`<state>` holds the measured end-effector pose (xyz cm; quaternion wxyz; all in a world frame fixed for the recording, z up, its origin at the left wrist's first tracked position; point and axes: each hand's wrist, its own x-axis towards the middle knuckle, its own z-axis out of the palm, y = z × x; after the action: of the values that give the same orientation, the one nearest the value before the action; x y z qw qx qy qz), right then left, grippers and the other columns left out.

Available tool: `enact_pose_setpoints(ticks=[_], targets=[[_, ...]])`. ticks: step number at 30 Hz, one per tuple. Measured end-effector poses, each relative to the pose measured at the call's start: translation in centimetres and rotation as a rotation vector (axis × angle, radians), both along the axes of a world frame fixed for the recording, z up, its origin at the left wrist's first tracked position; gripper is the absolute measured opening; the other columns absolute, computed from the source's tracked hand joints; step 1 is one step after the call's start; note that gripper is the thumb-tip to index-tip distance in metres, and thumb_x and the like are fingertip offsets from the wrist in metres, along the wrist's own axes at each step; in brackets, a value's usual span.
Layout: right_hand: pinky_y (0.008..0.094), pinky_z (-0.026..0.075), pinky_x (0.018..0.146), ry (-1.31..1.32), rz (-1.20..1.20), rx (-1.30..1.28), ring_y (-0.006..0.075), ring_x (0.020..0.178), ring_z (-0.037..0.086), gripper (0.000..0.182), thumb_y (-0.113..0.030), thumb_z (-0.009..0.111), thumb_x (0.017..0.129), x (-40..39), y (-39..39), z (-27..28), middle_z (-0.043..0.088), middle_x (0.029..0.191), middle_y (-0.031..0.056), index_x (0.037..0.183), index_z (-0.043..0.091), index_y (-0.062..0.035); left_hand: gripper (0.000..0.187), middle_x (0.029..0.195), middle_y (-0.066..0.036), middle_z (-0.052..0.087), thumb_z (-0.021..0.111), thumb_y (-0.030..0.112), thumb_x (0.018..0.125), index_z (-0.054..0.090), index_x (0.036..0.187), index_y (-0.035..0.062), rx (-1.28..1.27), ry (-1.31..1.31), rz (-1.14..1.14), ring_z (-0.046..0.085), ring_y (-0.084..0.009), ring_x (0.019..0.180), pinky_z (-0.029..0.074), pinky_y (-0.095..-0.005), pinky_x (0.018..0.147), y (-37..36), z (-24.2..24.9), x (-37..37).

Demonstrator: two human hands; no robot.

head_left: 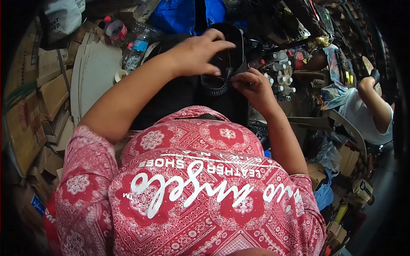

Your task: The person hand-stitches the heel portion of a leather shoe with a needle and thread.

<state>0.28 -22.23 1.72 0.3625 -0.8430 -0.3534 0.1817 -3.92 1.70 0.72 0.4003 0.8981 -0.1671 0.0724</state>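
Note:
A black shoe (235,36) lies over my dark-clothed lap, its opening facing up and a row of stitches along its near end. Inside the opening a thin pale thread (229,55) shows. My left hand (198,53) reaches over the shoe from the left, thumb and fingers spread above the opening. On the right side, my right hand (253,84) has thumb and forefinger pinched together at the shoe's edge, close to the stitching.
Flattened cardboard boxes (53,102) and a pale board (96,77) stand at left, beside plastic bottles (139,45). A blue bag (177,17) lies ahead. Several small bottles (282,68) stand at right, near a plastic chair (350,128) and another person's arm (376,104).

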Motion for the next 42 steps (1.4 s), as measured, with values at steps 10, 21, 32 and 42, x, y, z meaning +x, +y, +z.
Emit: enact_pose_setpoints(ticks=[10,21,32,42], targets=[[0.037,0.044,0.075,-0.32,-0.019,-0.155,0.0253,0.078,0.057,0.022,-0.007,0.066,0.081,-3.2,-0.2,0.3,0.052,0.079,0.0071,0.102,0.07,-0.0137,0.011,0.091,-0.009,0.053,0.062,0.008,0.082,0.059,0.091,0.003,0.265,0.008,0.449,0.057,-0.0253,0.085,0.045,-0.0337,0.078,10.4,-0.8,-4.4],[0.0353,0.044,0.073,-0.13,-0.062,-0.101,0.0226,0.08,0.055,0.03,-0.006,0.065,0.08,-2.3,-1.6,-0.9,0.053,0.079,0.0051,0.104,0.072,-0.0222,0.02,0.075,-0.003,0.052,0.07,0.008,0.076,0.072,0.093,0.0166,0.221,-0.233,0.175,0.053,-0.0219,0.072,0.041,-0.0343,0.068,-1.1,-1.2,-5.4],[0.0306,0.044,0.081,0.088,0.106,-0.047,0.0201,0.086,0.053,0.028,-0.001,0.062,0.083,1.6,-1.2,-0.9,0.056,0.083,0.004,0.101,0.073,-0.0191,0.014,0.075,-0.001,0.052,0.069,0.014,0.078,0.073,0.089,0.0215,0.106,-0.018,0.101,0.054,-0.0199,0.079,0.039,-0.0356,0.076,-1.2,-2.3,-4.0],[0.0269,0.043,0.079,0.215,0.135,-0.008,0.0158,0.083,0.05,0.032,0.002,0.061,0.081,2.5,-1.5,-2.0,0.052,0.079,0.0016,0.103,0.073,-0.0165,0.014,0.073,0.001,0.051,0.07,0.013,0.077,0.073,0.089,0.0202,0.114,0.001,0.065,0.054,-0.0183,0.077,0.037,-0.0346,0.077,-1.7,-2.4,-3.5]])
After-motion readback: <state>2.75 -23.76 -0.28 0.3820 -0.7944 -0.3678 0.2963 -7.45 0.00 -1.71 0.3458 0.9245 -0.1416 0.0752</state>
